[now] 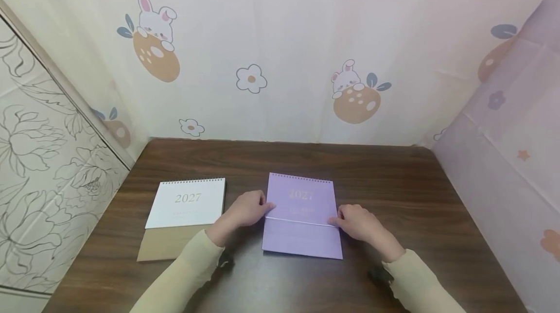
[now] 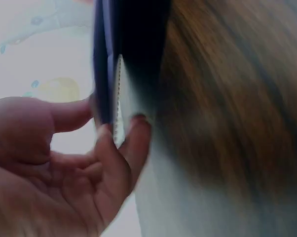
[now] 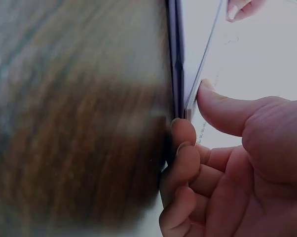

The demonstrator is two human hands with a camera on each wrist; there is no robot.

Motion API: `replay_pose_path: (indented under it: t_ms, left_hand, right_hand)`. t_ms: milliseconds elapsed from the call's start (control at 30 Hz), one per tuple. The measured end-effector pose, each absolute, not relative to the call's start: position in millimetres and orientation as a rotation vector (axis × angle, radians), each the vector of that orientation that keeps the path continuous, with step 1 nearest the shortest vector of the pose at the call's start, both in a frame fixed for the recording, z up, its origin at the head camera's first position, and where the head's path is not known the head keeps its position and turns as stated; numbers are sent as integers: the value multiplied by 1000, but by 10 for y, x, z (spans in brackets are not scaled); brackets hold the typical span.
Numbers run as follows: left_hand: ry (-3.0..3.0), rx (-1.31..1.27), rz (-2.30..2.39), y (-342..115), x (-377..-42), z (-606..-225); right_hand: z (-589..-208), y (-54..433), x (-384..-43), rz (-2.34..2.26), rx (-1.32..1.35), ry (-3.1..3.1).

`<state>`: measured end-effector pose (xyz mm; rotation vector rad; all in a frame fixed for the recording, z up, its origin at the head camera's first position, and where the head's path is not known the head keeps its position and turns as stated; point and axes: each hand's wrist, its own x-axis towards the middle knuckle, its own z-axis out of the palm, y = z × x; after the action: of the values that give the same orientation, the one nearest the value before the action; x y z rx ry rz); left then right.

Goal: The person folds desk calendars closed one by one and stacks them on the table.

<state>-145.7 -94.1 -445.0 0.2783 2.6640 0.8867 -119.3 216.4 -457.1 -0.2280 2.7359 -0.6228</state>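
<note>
A purple desk calendar (image 1: 302,241) marked 2027, with a coil along its top edge, is in the middle of the head view. My left hand (image 1: 248,208) pinches its left edge, thumb in front. On the opposite edge my right hand (image 1: 358,223) grips with the thumb over the front. In the right wrist view, curled fingers (image 3: 183,165) are behind the calendar's side, and the page edges (image 3: 189,113) show by the thumb. The left wrist view shows the calendar edge-on (image 2: 104,64) between thumb and fingers. Whether it touches the table cannot be told.
A second desk calendar (image 1: 188,211), white with a tan base and also marked 2027, lies left of my left forearm. Both are over a dark wood table (image 1: 393,177). A printed curtain (image 1: 288,109) stands along the back, and a floral panel (image 1: 48,157) on the left.
</note>
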Motion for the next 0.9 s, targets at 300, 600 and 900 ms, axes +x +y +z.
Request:
replay_pose_path:
  t_ms: [300, 600, 900]
  left_hand:
    - [2161, -11, 1671, -909, -1499, -4525]
    - [2034, 20, 1755, -919, -1501, -4587]
    - [2040, 10, 1818, -1031, -1424, -4584]
  right_hand:
    - [-4588, 2218, -1214, -695, -255, 2703]
    - [-4589, 2273, -1224, -748, -260, 2681]
    - [-4516, 2269, -1202, -903, -259, 2610]
